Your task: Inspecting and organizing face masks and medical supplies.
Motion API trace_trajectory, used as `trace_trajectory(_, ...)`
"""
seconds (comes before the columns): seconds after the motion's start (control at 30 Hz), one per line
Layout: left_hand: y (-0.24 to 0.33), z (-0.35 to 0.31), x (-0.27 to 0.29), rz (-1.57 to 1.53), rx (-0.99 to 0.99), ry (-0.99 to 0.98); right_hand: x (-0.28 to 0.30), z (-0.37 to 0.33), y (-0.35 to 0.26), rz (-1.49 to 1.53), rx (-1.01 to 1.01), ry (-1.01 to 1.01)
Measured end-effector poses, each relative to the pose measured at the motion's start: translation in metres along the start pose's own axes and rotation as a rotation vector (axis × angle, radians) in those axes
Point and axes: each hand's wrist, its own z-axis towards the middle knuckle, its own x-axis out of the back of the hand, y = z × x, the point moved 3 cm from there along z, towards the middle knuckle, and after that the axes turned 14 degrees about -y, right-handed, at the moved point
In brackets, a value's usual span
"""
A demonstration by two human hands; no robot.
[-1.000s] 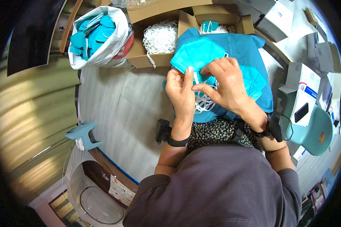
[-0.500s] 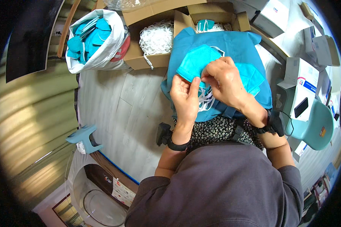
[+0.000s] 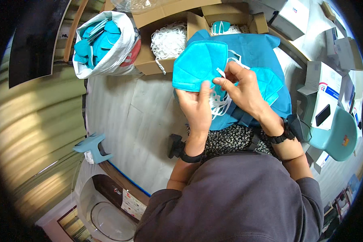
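Note:
My left hand is closed on the lower edge of a turquoise folded face mask, thumb in front. Between the thumb and forefinger of my right hand is a white elastic strap, its end lying against the mask's right side. A loop of strap shows behind the right fingers. More turquoise masks lie on the blue cloth over my lap, partly covered by my right hand. Loose white straps hang below the held mask, between my wrists.
Ahead to the left stands a white sack full of turquoise masks. Beside it, an open cardboard box holds a heap of white straps; another box adjoins it. At right are a pale green chair, white cartons and a phone.
The held mask has shifted left and turned its broad face up. My right hand has drawn slightly right, and the strap end in its fingers now shows.

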Motion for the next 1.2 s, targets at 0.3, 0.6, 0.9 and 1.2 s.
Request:
trace_trajectory(0.3, -0.004, -0.008, -0.001, -0.057, 0.187, -0.127, 0.028, 0.012, 0.009, -0.318, 0.130, 0.233)
trace_trajectory(0.6, 0.010, -0.009, 0.016, -0.836, 0.499, -0.221, 0.069, 0.021, 0.016, -0.121, 0.009, -0.022)
trace_trajectory(0.9, -0.005, -0.016, 0.032, -0.297, 0.785, -0.342, 0.050, 0.029, 0.015, 0.303, 0.092, -0.196)
trace_trajectory(1.2, -0.007, -0.004, 0.023, 0.561, 0.038, -0.261, 0.029, 0.025, -0.010, -0.088, 0.168, 0.135)
